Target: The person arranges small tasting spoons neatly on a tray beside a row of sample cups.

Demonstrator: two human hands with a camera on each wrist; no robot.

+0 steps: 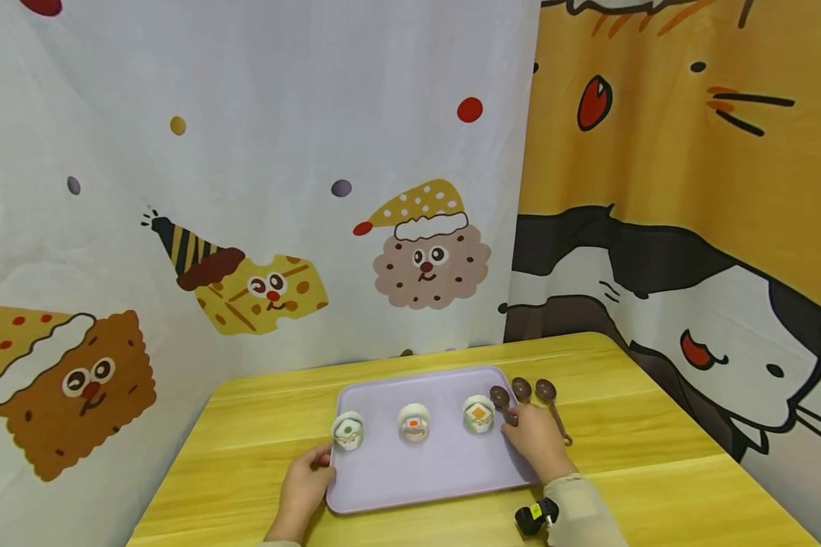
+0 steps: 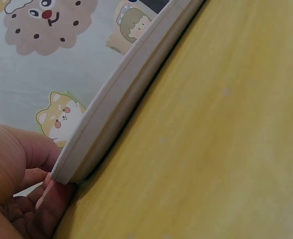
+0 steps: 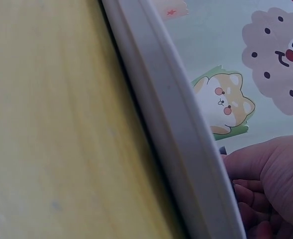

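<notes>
The lilac tray (image 1: 410, 479) lies on the table. My left hand (image 1: 302, 486) grips its left edge, thumb above and fingers curled below, at the pale rim (image 2: 109, 102) in the left wrist view. At the tray's right edge, my right hand (image 1: 539, 441) pinches a brown spoon (image 1: 500, 396), its handle mostly hidden by the fingers. In the right wrist view, curled fingers of the right hand (image 3: 273, 184) show beyond the tray rim (image 3: 178, 109). A small cup with a green dot (image 1: 347, 431), one with a red mark (image 1: 413, 422) and one with an orange diamond (image 1: 479, 415) stand across the tray.
Two more brown spoons (image 1: 521, 390) (image 1: 546, 391) lie on the yellow table (image 1: 657, 456) right of the tray, close to the right hand. Curtains with cartoon prints (image 1: 267, 114) hang behind and to the right. A black device (image 1: 537, 517) sits at the right wrist.
</notes>
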